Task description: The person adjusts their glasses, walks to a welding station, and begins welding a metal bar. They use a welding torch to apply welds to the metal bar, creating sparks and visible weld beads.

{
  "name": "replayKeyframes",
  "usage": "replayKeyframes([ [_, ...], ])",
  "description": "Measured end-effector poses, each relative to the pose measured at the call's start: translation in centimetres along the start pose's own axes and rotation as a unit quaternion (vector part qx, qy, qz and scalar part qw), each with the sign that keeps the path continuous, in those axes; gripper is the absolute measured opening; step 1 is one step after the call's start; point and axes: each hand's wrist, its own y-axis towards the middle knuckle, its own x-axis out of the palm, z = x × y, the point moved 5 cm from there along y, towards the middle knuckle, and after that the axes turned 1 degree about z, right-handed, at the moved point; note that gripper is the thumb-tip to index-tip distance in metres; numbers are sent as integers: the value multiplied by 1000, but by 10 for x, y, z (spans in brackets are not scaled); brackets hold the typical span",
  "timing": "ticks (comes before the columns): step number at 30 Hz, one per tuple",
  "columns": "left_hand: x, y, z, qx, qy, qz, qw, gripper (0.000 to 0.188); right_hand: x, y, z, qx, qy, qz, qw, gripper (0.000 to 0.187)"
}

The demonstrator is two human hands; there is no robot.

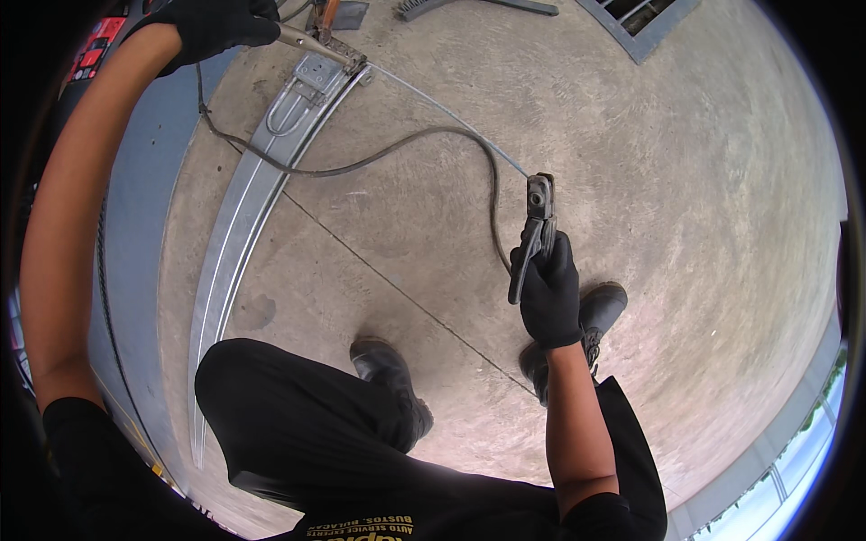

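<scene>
My right hand [550, 298], in a black glove, is closed around a welding electrode holder [539, 203]. A long thin welding rod [442, 113] runs from its jaws up and left to the end of a grey metal channel [230, 225] on the floor. Whether the tip touches the metal I cannot tell. At the top left my gloved left hand [225, 32] is closed on a long dull metal handle [311, 42], whose far end meets the channel's end. On the channel near there is a bracket plate [314, 77] with a U-shaped rod [287, 113].
A dark cable [388, 153] loops across the channel and concrete floor [686, 225] towards my right hand. A wire brush [419, 9], an orange-handled piece [330, 11] and a floor grate [631, 27] are along the top. My boots [392, 383] stand below; red boxes [95, 50] lie far left.
</scene>
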Motion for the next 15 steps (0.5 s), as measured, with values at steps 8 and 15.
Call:
replayKeyframes([
  [8, 0, 0, 0, -1, -15, -4, 1000, 45, 1, 1, -2, -9, 17, 28, 999, 12],
  [15, 5, 8, -8, -15, 0, -3, 1000, 44, 1, 2, -2, -7, 14, 25, 1000, 13],
])
